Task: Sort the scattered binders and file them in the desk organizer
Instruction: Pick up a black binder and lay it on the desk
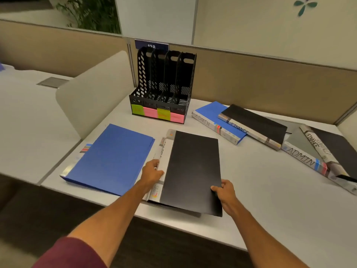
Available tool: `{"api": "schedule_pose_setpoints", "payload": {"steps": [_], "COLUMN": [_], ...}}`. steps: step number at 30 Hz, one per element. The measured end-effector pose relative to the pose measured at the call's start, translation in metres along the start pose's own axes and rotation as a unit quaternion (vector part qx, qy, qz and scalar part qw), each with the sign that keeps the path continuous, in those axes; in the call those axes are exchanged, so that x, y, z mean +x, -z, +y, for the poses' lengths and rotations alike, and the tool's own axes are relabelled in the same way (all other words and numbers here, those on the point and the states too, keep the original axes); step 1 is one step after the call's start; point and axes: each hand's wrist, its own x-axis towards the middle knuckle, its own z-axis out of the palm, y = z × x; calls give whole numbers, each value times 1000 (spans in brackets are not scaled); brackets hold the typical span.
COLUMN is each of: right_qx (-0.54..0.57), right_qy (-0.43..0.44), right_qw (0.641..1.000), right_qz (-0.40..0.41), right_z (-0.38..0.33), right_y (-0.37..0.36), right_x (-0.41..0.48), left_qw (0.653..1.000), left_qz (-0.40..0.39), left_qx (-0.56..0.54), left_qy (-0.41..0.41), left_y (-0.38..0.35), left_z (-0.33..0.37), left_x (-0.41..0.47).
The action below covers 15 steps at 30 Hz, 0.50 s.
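The left hand [152,172] curled round the spine edge of the black binder [193,171]. The right hand [225,196] pinched its right edge near the front corner, thumb on top. The binder's near end jutted past the front edge of the counter [260,190]. A blue binder [110,157] lay just beside it on the left. Bare counter ran back to the desk organizer [164,84], and overlapping binders [257,122] lay to the right, well apart.
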Motion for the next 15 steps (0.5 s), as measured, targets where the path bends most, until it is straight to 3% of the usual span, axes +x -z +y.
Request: {"api": "schedule_pose_setpoints", "payload": {"steps": [15], "right_qx": [-106], "right_qy": [-19], "right_qw": [994], "right_qz": [20], "right_z": [-5], "right_y": [-49], "right_x": [-15], "left_qw": [999], "left_qz": [-37], "left_qx": [20], "left_qy": [24], "left_y": [33], "left_z": [-30], "left_x": [41]}}
